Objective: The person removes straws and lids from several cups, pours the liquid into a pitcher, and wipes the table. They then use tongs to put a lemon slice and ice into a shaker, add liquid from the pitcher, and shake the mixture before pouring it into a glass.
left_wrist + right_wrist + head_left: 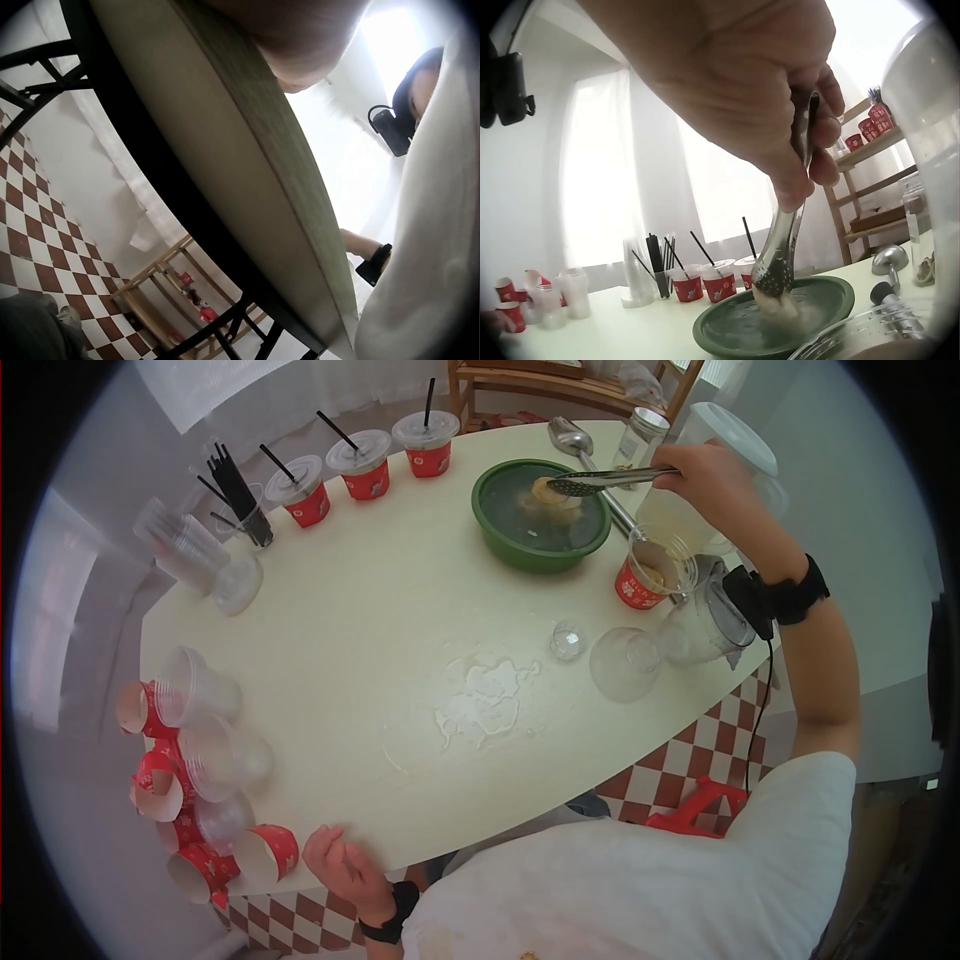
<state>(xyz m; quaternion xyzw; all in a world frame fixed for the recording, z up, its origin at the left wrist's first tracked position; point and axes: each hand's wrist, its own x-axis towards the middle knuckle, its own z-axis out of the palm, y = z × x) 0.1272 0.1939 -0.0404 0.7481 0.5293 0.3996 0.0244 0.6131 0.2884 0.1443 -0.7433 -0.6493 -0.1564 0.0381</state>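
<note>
My right hand (pixel 708 478) grips metal tongs (pixel 625 477) with perforated ends, held over a green bowl (pixel 540 563) of cloudy liquid. At the tongs' tips a pale, yellowish lump (pixel 545 491) shows at the liquid's surface. The right wrist view has the fingers wrapped round the tongs (pixel 780 251), tips down in the bowl. Beside the bowl stands a clear cup with a red sleeve (pixel 638 588), pale pieces inside. My left hand (pixel 345 863) lies at the table's near edge, fingers loosely curled and holding nothing, close to a red paper sleeve (pixel 283 850).
Three lidded cups with black straws, one a red-sleeved cup (pixel 366 482), line the far edge. A ladle (pixel 572 438), glass jar (pixel 640 438), clear pitcher (pixel 735 435) and clear dome lid (pixel 625 663) stand right. Stacked clear cups (pixel 215 750) sit left. Spilled water (pixel 490 700) wets the middle.
</note>
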